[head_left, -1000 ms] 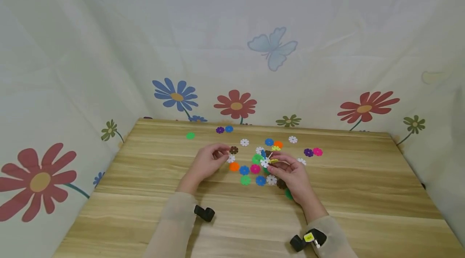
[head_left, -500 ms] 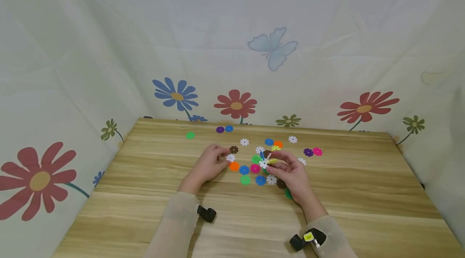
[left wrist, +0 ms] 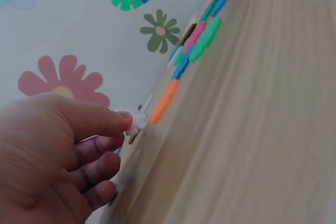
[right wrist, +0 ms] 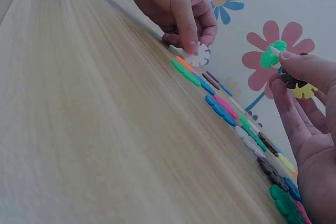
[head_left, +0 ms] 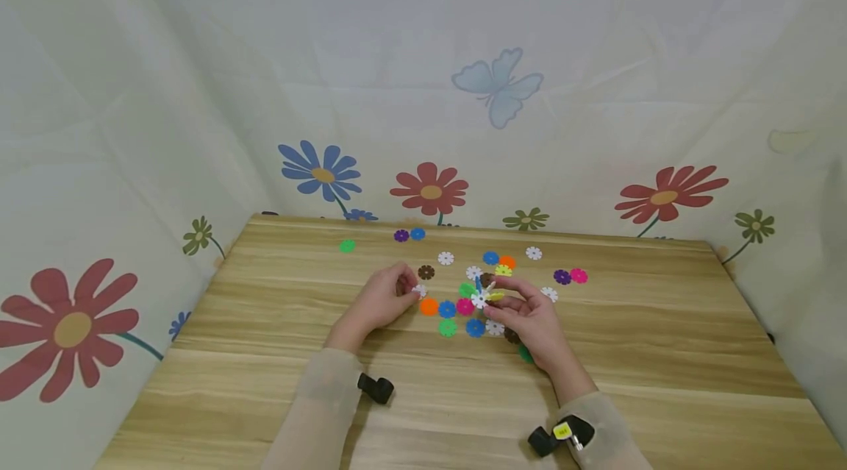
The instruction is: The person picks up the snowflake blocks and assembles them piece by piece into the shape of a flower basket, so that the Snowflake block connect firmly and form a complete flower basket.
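My left hand [head_left: 380,299] pinches a white snowflake disc [right wrist: 199,55] between thumb and index finger, close over the table at the left side of the scattered discs. In the left wrist view, only part of that white disc [left wrist: 137,121] shows past the thumb. My right hand [head_left: 534,315] holds a small cluster of interlocked snowflake discs [head_left: 480,299] above the others. White, blue, green and yellow pieces show in the cluster; in the right wrist view a green disc [right wrist: 272,54], a dark disc [right wrist: 292,81] and a yellow disc [right wrist: 304,91] stick out around the fingers.
Loose discs lie flat on the wooden table [head_left: 265,308], among them an orange disc [head_left: 429,307], a brown disc [head_left: 426,272] and a pink disc [head_left: 579,276]. A green disc [head_left: 347,246] lies apart at the back left. A flower-printed cloth [head_left: 370,73] hangs behind the table.
My left hand has taken hold of the white disc beside it. The orange and blue discs nearby have shifted slightly to the right. The right hand stays nearly in place with its cluster.
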The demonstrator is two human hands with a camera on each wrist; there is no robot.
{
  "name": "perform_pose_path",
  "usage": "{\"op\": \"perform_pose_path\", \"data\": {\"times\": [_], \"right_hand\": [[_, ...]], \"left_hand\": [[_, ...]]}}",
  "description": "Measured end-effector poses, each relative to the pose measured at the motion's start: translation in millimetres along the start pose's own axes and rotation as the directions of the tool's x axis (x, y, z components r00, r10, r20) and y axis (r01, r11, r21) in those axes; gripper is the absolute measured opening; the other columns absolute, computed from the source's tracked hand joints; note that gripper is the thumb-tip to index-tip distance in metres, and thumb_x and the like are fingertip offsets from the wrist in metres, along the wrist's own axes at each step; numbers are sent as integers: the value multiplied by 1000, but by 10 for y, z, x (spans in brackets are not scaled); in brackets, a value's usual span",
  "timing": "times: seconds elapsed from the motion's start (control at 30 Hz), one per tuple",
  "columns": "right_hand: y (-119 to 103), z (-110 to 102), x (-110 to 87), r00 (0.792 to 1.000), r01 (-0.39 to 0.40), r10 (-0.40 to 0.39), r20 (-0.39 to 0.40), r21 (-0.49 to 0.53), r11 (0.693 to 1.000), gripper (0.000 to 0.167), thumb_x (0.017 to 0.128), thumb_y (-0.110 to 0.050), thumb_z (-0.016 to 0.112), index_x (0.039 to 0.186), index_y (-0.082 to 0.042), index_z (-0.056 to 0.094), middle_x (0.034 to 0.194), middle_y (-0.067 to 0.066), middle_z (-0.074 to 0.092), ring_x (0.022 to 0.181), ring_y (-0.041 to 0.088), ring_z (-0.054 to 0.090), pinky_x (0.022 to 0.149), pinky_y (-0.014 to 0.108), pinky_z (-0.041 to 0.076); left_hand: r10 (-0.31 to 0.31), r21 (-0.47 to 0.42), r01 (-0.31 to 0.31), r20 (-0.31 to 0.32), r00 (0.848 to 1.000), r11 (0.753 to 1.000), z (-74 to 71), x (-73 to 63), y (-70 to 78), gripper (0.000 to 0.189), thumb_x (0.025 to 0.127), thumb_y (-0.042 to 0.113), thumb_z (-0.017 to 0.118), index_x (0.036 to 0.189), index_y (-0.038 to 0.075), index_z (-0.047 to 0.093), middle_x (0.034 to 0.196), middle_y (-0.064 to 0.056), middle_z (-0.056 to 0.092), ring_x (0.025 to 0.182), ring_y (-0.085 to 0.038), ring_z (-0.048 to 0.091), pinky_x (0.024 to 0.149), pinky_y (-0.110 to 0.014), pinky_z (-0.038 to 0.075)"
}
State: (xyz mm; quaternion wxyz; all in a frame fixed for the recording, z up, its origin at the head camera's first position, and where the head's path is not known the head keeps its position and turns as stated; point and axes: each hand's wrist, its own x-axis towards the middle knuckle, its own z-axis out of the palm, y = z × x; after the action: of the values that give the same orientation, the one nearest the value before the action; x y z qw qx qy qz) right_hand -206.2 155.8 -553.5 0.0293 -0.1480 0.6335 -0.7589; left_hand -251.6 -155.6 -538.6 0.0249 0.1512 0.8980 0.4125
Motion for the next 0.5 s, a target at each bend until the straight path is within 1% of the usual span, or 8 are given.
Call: {"op": "perform_pose_path", "data": {"times": [0.1, 0.17, 0.27, 0.33, 0.4, 0.5], "right_hand": [[-12, 3, -4, 1000, -23, 23, -12, -21, 1000, 62, 94, 9, 80, 146, 19, 48, 123, 4, 76, 103, 14, 77, 87, 31, 65], [-21, 5, -6, 999, -26, 26, -18, -23, 999, 62, 94, 9, 80, 146, 19, 48, 122, 4, 76, 103, 15, 77, 87, 31, 65], [-23, 8, -2, 999, -23, 22, -31, -20, 1000, 62, 93, 10, 80, 145, 19, 49, 125, 8, 74, 103, 15, 77, 88, 33, 65], [-19, 8, 4, 999, -23, 23, -41, -11, 1000, 60, 93, 11, 80, 145, 19, 50, 129, 9, 73, 104, 15, 78, 89, 33, 64], [-12, 7, 11, 998, -22, 21, -54, -14, 1000, 59, 93, 11, 80, 144, 18, 51, 129, 8, 72, 103, 14, 78, 89, 32, 64], [-6, 3, 20, 997, -20, 19, -76, -17, 1000, 56, 93, 11, 80, 143, 16, 54, 125, 4, 74, 101, 14, 78, 88, 31, 64]], "left_hand": [[-5, -80, 4, -11, 1000, 997, 5, -3, 46, 14, 103, 14, 79, 113, 12, 69, 95, 0, 66, 86, -18, 60, 81, -32, 54], [6, -137, -9, -23, 1000, 991, 16, -5, 107, 15, 103, 15, 78, 116, 13, 72, 97, 1, 68, 88, -18, 61, 82, -31, 54], [45, -223, -52, -33, 998, 973, 54, -7, 227, 15, 103, 15, 79, 116, 11, 76, 99, -1, 70, 89, -20, 63, 81, -30, 55], [81, -264, -85, -28, 996, 961, 93, -13, 315, 13, 103, 15, 79, 115, 10, 78, 100, -1, 73, 89, -19, 65, 80, -30, 57], [116, -280, -117, -21, 993, 953, 145, -10, 382, 12, 103, 15, 79, 112, 9, 78, 99, -1, 74, 87, -17, 66, 78, -29, 57], [162, -271, -161, -19, 987, 949, 233, -3, 443, 9, 103, 15, 79, 110, 10, 79, 97, 1, 76, 85, -14, 67, 77, -27, 58]]}}
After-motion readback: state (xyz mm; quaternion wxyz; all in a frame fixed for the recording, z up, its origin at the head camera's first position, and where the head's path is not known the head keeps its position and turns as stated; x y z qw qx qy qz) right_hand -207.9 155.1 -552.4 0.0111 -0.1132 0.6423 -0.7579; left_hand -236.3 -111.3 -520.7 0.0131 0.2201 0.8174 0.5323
